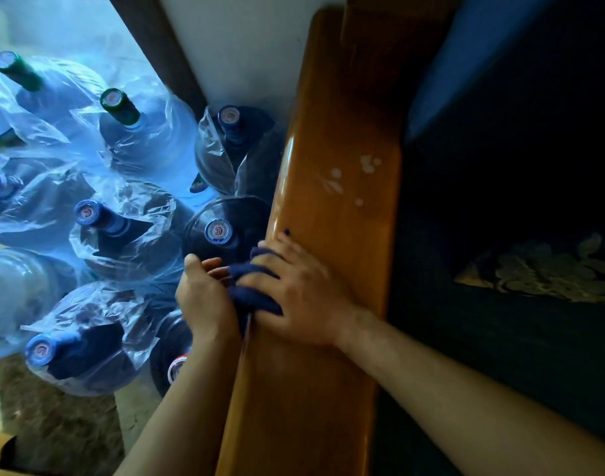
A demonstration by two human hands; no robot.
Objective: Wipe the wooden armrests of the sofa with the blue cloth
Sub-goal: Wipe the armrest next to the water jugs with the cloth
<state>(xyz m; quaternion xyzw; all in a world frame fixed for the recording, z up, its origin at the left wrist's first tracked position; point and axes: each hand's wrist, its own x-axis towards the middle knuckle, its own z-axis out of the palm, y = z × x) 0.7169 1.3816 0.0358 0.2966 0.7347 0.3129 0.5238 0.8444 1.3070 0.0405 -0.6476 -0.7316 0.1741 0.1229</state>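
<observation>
1. Your right hand (295, 290) grips the blue cloth (254, 286), fingers curled over the bunched fabric and pressing it onto the outer edge of the wooden armrest (332, 207). Your left hand (205, 297) sits just beside it, off the wood on the outer side, fingers loose and touching the cloth's free end. It looks like it's pinching nothing firmly, though part of it is hidden.
2. You're mid-wipe, I'd say: the cloth is on the near half of the armrest, at its outer rounded edge.
3. Farther up the top face sit pale smudges (349, 180), not yet reached. The next move likely calls for sliding the cloth up and inward across the flat top to take them.
4. Mind the edges: the outer one drops straight to the water jugs (218, 231), wrapped in plastic and packed close below your left hand.
5. On the inner side the dark sofa cushion (500, 235) butts against the wood, so your open run is lengthwise along the armrest.
</observation>
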